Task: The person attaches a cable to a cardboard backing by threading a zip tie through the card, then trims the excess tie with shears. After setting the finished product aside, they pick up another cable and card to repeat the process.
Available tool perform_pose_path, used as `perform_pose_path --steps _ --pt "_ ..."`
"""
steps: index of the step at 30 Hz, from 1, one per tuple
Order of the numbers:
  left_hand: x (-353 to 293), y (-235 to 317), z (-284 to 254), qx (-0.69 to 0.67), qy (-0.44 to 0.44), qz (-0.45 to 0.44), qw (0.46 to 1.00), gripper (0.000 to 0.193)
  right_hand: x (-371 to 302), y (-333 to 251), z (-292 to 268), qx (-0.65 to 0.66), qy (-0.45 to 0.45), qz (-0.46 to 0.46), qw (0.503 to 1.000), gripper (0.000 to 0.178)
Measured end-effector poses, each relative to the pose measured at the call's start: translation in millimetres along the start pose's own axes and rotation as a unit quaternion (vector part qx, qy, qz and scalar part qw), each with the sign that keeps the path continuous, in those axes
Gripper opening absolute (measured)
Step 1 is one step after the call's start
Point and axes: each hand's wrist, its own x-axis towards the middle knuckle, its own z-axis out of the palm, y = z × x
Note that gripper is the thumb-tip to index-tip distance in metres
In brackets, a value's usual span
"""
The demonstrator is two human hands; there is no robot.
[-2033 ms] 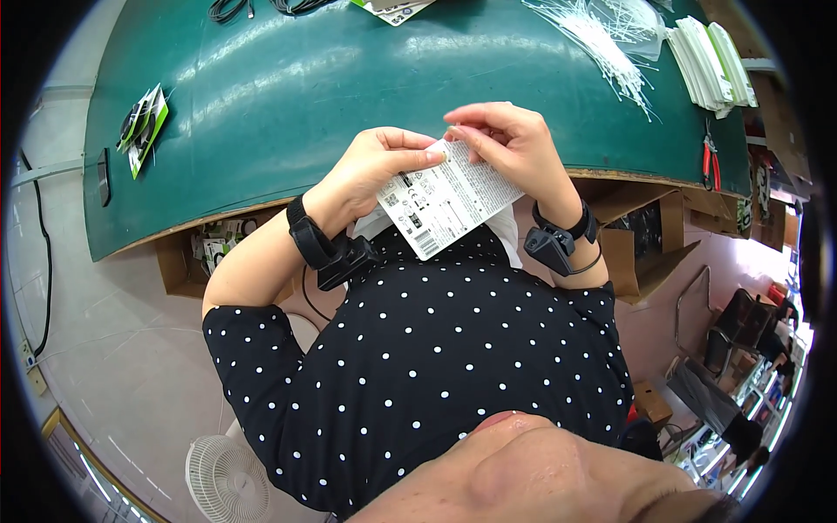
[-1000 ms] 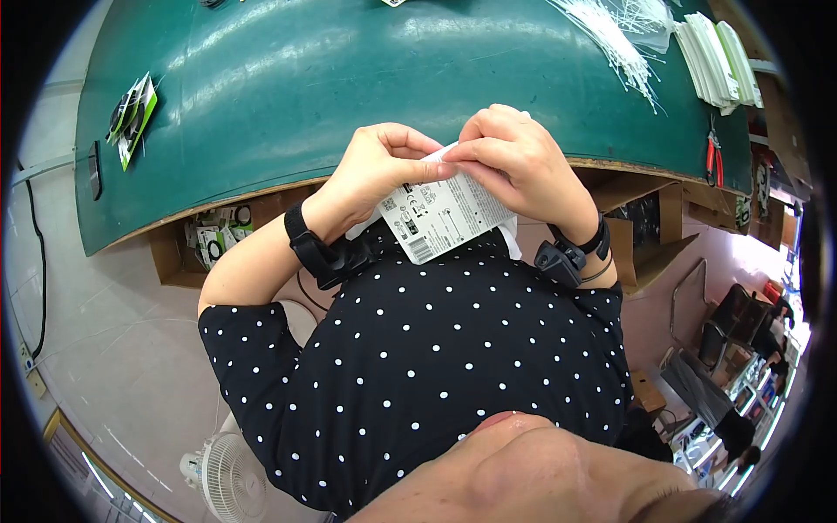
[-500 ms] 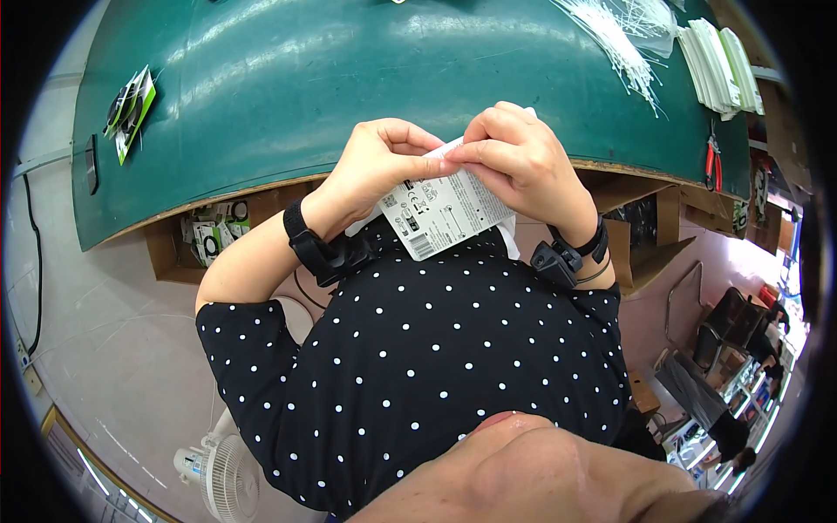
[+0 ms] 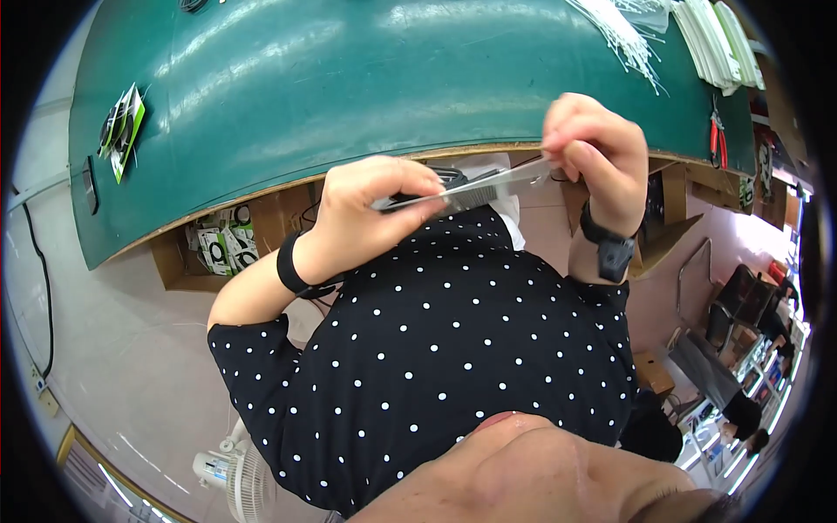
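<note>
My left hand pinches the left end of a flat package card, now tilted nearly edge-on above my lap, just off the table's near edge. Behind the card a coil of black cable shows in part. To the right, my right hand is raised with thumb and fingers pinched at the far end of a thin, clear strip that runs out from the card. Whether this strip is plastic film or a cable tie's tail is hard to make out.
On the green table lie packaged cables and a dark flat device at left. White cable ties, stacked cards and red-handled cutters lie at right. Below are an open carton of packages and a fan.
My right hand has moved right and up, away from my left. The card has turned from showing its printed back to nearly edge-on, and the cable coil has come into view.
</note>
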Motion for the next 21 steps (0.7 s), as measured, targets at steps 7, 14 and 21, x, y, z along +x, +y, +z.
perform_pose_path --steps 7,14,21 --pt "-6.4 9.0 -1.5 0.094 -0.053 0.136 0.985 0.022 4.1 54.2 17.6 0.04 -0.129 0.207 0.969 0.017" --pt "-6.7 6.1 -3.8 0.167 -0.064 0.197 0.964 0.024 6.0 67.2 37.1 0.119 -0.155 0.335 0.922 0.02" --pt "-8.8 1.1 -3.9 0.195 -0.089 0.261 0.941 0.02 -4.4 77.8 45.2 0.25 -0.045 0.382 0.888 0.016"
